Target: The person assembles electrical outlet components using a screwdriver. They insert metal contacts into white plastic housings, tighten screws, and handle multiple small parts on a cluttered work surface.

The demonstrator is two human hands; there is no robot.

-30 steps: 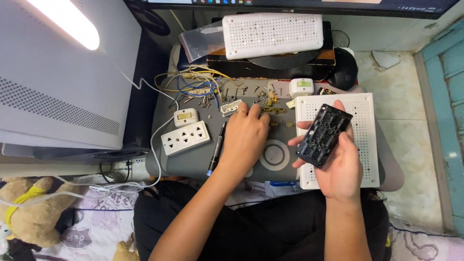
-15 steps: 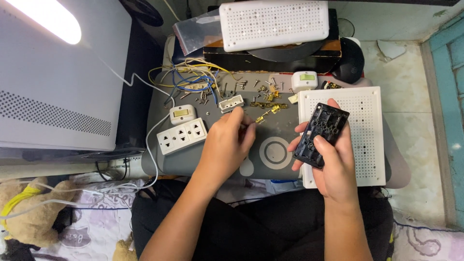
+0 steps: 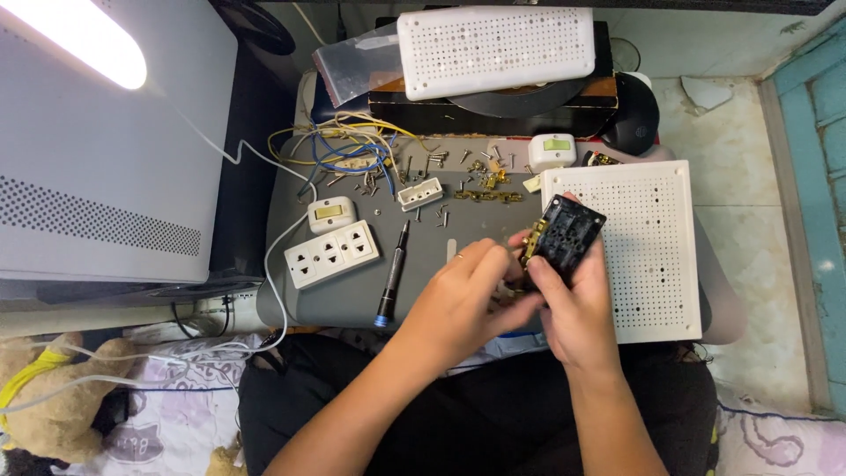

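My right hand grips a black socket body and holds it tilted over the left edge of a white perforated board. Close against it, my left hand pinches a small brass strip at the black part's left side. A ring sits on one finger of the left hand. More brass strips and loose screws lie on the grey tabletop beyond my hands.
A dark screwdriver lies left of my hands. Further left sit a white triple socket and a white switch. Yellow and blue wires tangle at the back. A white perforated cover rests on a black box.
My left hand left the pile of brass parts at the back of the table and came to the black socket body, bringing a brass strip. The right hand lowered slightly.
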